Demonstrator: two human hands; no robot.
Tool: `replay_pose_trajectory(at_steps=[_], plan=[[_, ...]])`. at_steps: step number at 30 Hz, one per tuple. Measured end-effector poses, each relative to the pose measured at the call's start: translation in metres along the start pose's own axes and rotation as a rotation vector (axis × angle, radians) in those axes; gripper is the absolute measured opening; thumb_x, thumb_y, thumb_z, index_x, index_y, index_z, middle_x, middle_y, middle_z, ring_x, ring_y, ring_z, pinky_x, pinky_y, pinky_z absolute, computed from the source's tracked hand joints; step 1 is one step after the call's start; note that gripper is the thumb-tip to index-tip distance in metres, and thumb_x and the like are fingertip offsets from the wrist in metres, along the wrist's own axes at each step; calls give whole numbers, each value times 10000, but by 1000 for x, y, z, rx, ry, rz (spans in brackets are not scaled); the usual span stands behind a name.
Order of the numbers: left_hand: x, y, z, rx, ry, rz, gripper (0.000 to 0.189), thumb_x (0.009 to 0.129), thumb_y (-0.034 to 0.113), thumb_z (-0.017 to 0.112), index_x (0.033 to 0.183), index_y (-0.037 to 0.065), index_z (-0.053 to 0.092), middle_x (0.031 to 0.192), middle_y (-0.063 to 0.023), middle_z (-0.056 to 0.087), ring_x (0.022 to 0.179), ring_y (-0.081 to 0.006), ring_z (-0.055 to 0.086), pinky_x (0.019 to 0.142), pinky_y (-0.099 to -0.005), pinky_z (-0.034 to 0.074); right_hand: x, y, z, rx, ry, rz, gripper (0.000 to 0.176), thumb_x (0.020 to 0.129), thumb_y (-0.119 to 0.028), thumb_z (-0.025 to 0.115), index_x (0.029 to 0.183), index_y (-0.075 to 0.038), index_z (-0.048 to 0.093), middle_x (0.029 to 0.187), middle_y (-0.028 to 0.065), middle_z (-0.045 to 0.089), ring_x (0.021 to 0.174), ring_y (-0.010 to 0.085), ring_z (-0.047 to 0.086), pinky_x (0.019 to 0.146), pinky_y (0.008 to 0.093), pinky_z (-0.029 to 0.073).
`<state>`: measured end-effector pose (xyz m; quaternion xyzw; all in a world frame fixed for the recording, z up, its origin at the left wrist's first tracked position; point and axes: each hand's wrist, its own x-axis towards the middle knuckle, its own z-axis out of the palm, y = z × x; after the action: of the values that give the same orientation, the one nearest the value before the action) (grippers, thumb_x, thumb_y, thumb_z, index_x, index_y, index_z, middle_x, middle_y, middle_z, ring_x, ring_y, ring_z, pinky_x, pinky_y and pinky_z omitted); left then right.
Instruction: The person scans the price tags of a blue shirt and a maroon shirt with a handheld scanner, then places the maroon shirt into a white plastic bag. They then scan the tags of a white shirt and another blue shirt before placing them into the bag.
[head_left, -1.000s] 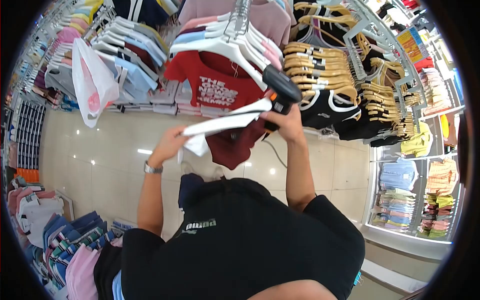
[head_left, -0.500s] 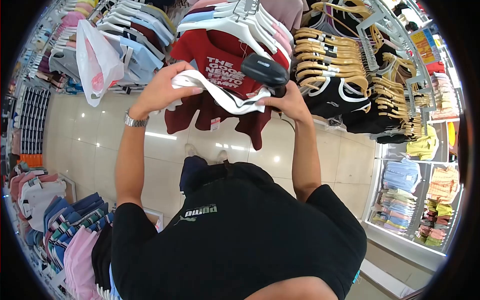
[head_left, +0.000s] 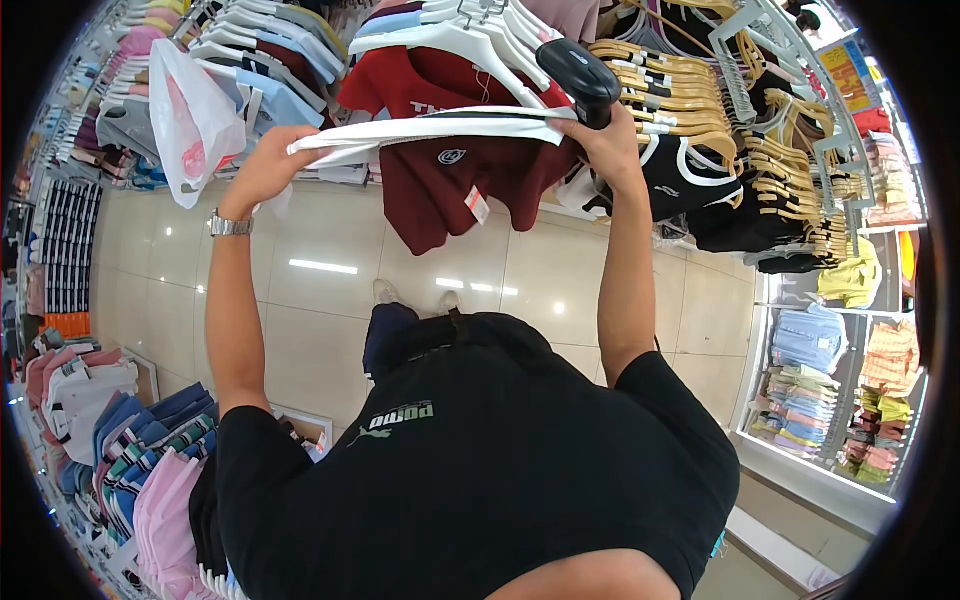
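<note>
A white garment with a dark stripe (head_left: 420, 128) is stretched sideways between both hands. My left hand (head_left: 275, 168) is closed on its left end, with a watch on the wrist. My right hand (head_left: 608, 145) pinches the right end and also has a black handheld scanner (head_left: 580, 75) in its grip. Beneath and behind the white garment hangs a dark red garment (head_left: 440, 190) with a round emblem and a paper tag (head_left: 477, 205). Behind it, a red shirt with partly covered lettering (head_left: 375, 80) hangs on a white hanger (head_left: 450, 40).
A white plastic bag (head_left: 190, 125) hangs at the left of the rack. Black tops on wooden hangers (head_left: 680, 100) are at the right. Folded clothes fill a white shelf unit (head_left: 800, 340) at far right. More clothes (head_left: 165, 490) hang at lower left. Tiled floor (head_left: 320, 240) lies below.
My hands have moved apart, pulling the white garment out straighter. The scanner has moved up and right with my right hand. The dark red garment hangs differently, its emblem and tag more visible.
</note>
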<state>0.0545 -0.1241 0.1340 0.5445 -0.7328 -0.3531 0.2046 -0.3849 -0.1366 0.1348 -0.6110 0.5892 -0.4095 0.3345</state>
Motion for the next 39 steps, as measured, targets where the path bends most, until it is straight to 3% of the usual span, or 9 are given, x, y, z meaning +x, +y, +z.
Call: replay_pose_trajectory(at_steps=[7,14,17,19,25,29,32,36,39], plan=[[0,4,11,-23,104,146,219,898,146,661,1031,-28,666,846,-98,678,765,-176,594,733,-312,471,-8,-23,19,128,-168,-43,563,686,-190,903,1133,47,654,978,79,672,862,156,631,817,296,517],[20,-24,44,232,463,326,215,883,66,642,1089,5,649,1013,-145,688,907,-318,652,836,-358,495,-11,-48,50,695,-483,89,517,743,-48,843,1208,24,628,1053,91,673,957,165,652,888,296,513],[15,8,75,106,550,472,299,897,71,636,1193,28,621,1128,-118,653,1052,-258,621,959,-354,463,-14,-61,68,848,-508,146,514,754,-15,834,1215,21,609,1037,106,686,950,168,673,875,301,526],[-2,34,101,-186,367,412,379,890,100,667,1251,19,589,1180,-176,648,1027,-311,651,915,-378,490,-14,-65,78,826,-482,107,518,752,-15,837,1214,20,606,1004,86,677,921,160,668,857,302,526],[-21,64,140,-389,90,42,325,928,135,676,1216,-11,637,1096,-136,710,958,-215,676,851,-340,510,-15,-73,73,632,-426,45,505,739,-18,845,1190,13,620,948,52,650,888,150,642,833,303,528],[-16,44,108,-457,259,199,224,959,69,601,1158,-19,655,1013,-84,714,909,-154,657,825,-307,513,-8,-63,53,222,-293,-148,576,689,-153,896,1185,0,647,1063,59,681,937,146,629,877,298,506],[-7,49,75,-505,137,257,218,997,82,553,1161,-35,636,1055,-52,685,954,-91,606,858,-253,488,-12,-61,49,113,-293,-212,603,689,-230,901,1187,3,652,1124,58,688,958,139,625,903,292,495],[-2,61,55,-312,142,299,223,988,56,528,1159,-39,635,1061,-57,683,971,-104,607,885,-254,481,-13,-51,53,160,-272,-178,575,709,-250,893,1171,0,660,1094,54,689,960,138,625,902,292,494],[-2,64,41,-233,31,289,272,948,103,600,1190,-16,639,1039,-108,712,954,-202,665,904,-305,501,-15,-51,58,276,-273,-162,531,726,-235,886,1148,0,666,1056,47,688,939,129,626,880,284,501]])
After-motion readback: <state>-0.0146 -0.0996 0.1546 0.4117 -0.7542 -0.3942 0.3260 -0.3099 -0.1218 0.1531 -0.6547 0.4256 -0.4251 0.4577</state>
